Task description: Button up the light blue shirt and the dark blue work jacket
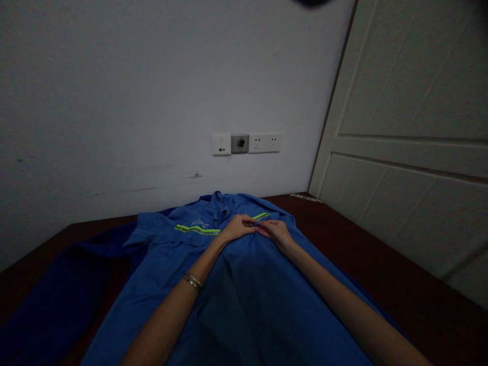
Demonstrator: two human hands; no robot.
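Observation:
A light-blue work shirt (163, 264) with a collar, pale lettering and a yellow-green reflective stripe (196, 230) lies spread out, its collar toward the wall. On its front, just below the stripe, my left hand (239, 227) is closed with thumb and fingers pinching the cloth. My right hand (275, 232) meets it fingertip to fingertip, also pinched on the shirt front. Whether a button or other fastener sits between the fingers is too small to make out. A bracelet (192, 280) circles my left wrist.
Darker blue cloth (72, 284) lies under and left of the shirt, on a dark reddish-brown surface (324, 229). A white wall (152, 101) with sockets (265, 143) and a grey switch plate (240, 144) rises behind. At right stands a pale panelled door (404, 112). A small strip (306, 197) lies near the corner.

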